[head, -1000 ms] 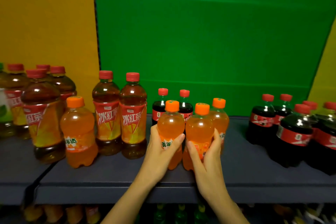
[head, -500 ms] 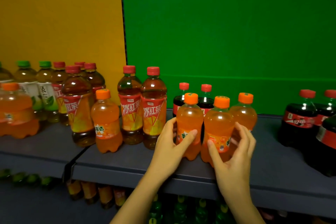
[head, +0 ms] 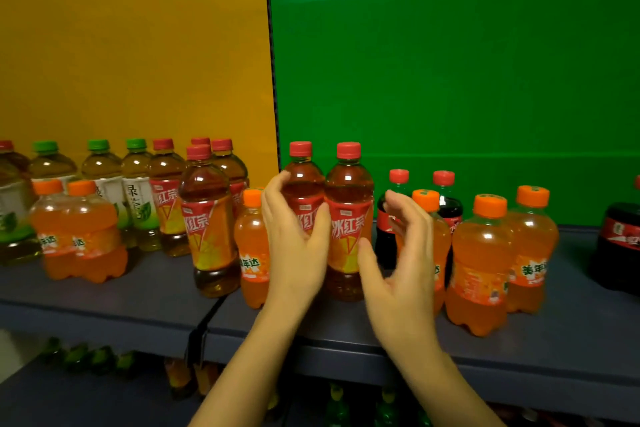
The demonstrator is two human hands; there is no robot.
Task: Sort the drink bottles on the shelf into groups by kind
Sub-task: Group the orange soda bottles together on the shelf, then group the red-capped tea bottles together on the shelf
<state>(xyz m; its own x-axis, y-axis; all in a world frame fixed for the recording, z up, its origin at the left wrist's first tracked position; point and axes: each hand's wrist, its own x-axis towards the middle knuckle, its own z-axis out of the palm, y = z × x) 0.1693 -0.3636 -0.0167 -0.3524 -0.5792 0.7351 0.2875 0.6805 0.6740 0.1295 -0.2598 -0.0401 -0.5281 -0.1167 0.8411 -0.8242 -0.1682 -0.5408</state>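
Observation:
Two red-capped iced tea bottles stand side by side mid-shelf. My left hand (head: 294, 239) wraps around the left iced tea bottle (head: 302, 184), fingers on its left side and thumb on the label. My right hand (head: 403, 253) is open and blurred just right of the right iced tea bottle (head: 349, 218), its thumb near the label. Three orange soda bottles (head: 485, 260) stand right of that hand, the nearest partly hidden by it. A lone orange soda (head: 251, 250) stands left of my left hand. Two small cola bottles (head: 446, 194) are behind.
More iced tea bottles (head: 207, 222), green tea bottles (head: 138, 198) and two orange sodas (head: 76, 232) crowd the left shelf section. A large cola bottle (head: 620, 246) stands at the far right. The grey shelf (head: 571, 340) has a seam left of centre. More bottles sit on the level below.
Both hands let go of the orange soda bottles and moved left to the two iced tea bottles. The view has shifted left, showing more of the left shelf.

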